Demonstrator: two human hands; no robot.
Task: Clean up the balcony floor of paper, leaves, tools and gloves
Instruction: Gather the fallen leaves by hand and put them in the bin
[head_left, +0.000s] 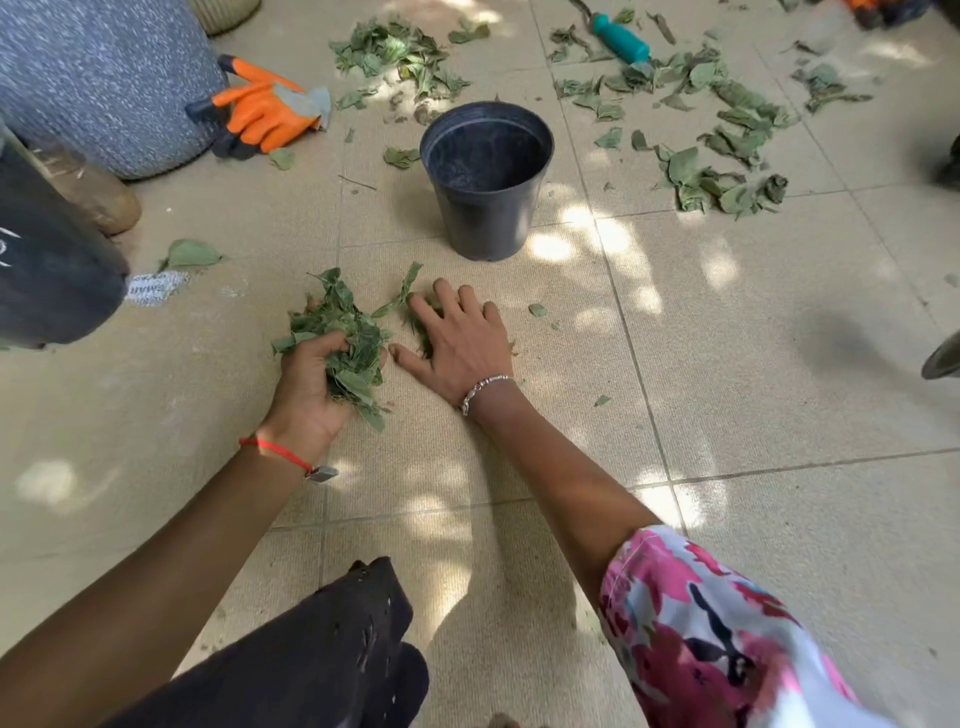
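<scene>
The left hand (306, 387) gripped a loose clump of green, partly dried leaves (345, 338) low against the beige tiled balcony floor (779, 364), fingers curled round it; the right hand (460, 345) lay flat just beside it, fingers straight and spread, palm down on the tile with a few leaves under the fingertips. Beyond both hands stood an upright black plastic plant pot (485, 176), apart from them; its inside looked dark, and I could not tell whether anything lay in it. A pair of orange work gloves with grey cuffs (265, 109) lay on the floor to the left of the pot, touching a large speckled grey planter (104, 78); a small printed scrap of paper (153, 288) lay near the left edge, just below a single flat leaf (192, 254). A heap of leaves (395, 57) sat behind the pot; a wider scatter of leaves (727, 140) spread to its right, and a teal-handled garden tool (621, 39) lay at the far edge of that scatter, its working end out of sight.
</scene>
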